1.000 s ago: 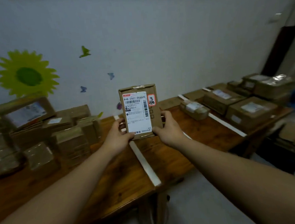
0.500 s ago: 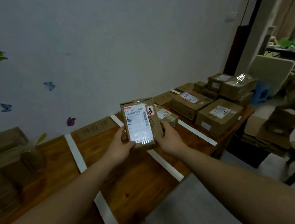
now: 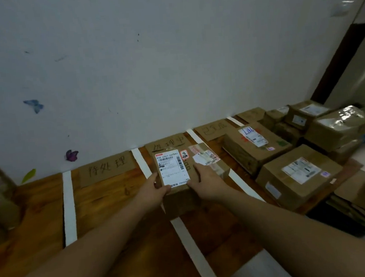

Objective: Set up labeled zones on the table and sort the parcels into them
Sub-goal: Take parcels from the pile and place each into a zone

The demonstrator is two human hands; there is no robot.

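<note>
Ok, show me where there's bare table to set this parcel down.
Freest: left of the parcel, the wood between the left tape strip and the middle tape strip, in front of the cardboard sign. Crowded: past the right tape strip, where the boxes sit packed together.

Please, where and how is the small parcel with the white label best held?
By its two long edges near the lower end, from the person's side: the parcel is flat and narrow, and the left hand and right hand leave its label readable.
</note>
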